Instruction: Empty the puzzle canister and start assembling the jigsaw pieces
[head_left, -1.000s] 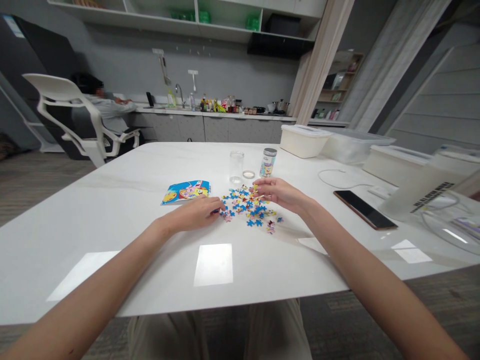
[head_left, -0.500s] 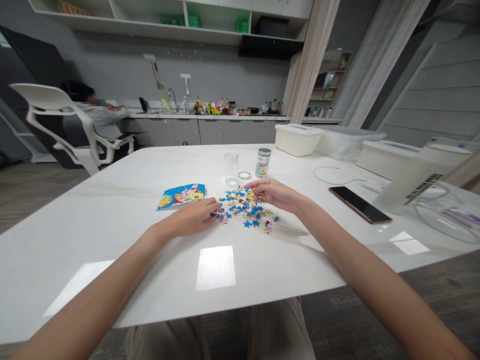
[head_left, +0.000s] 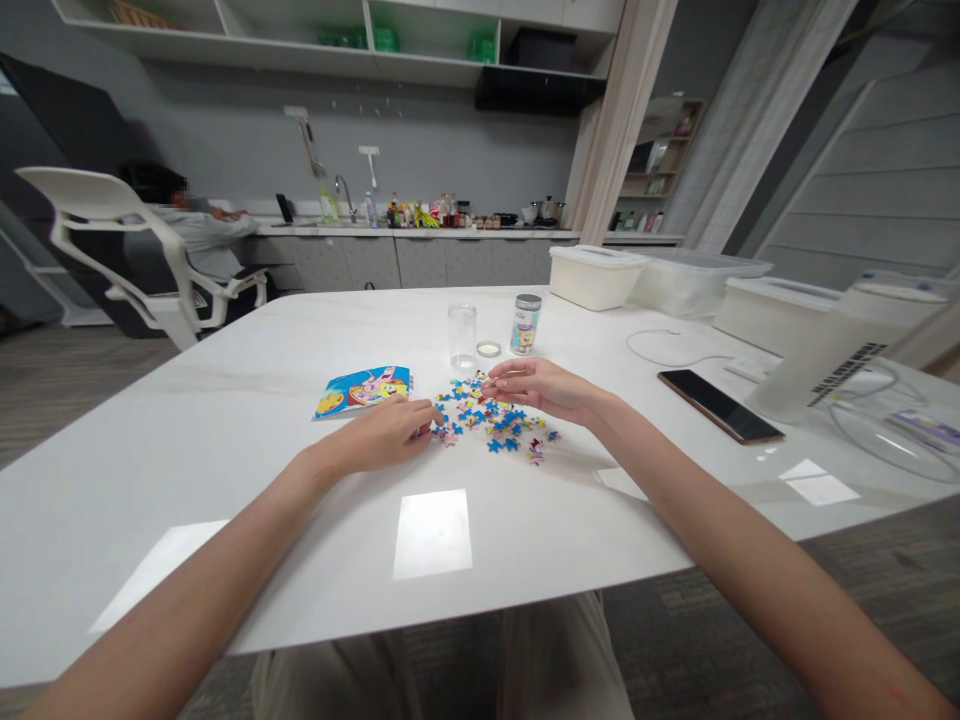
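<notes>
Loose jigsaw puzzle pieces [head_left: 504, 425], blue, yellow and pink, lie scattered on the white table between my hands. At the left edge of the pile, my left hand [head_left: 394, 430] rests with curled fingers among the pieces; its fingertips hide whatever is in them. Over the back of the pile, my right hand [head_left: 544, 388] pinches a small puzzle piece [head_left: 487, 386], partly covered by the fingers. A picture sheet [head_left: 364, 391] with a cartoon on blue lies beyond my left hand. Behind the pile stand a clear jar [head_left: 463, 338] and a cartoon-printed canister [head_left: 525, 328], with a round lid [head_left: 489, 349] between.
A phone [head_left: 720, 406] and white cables lie to the right, near a whitish upright container [head_left: 817, 360]. Storage boxes [head_left: 596, 277] line the far right edge of the table [head_left: 300, 560]. Another person sits in a white chair [head_left: 112, 230] at the far left.
My right hand has moved slightly left over the pile, its fingertips closer together. My left fingertips have shifted a little right, further over the pieces. The jar, canister and sheet stay put.
</notes>
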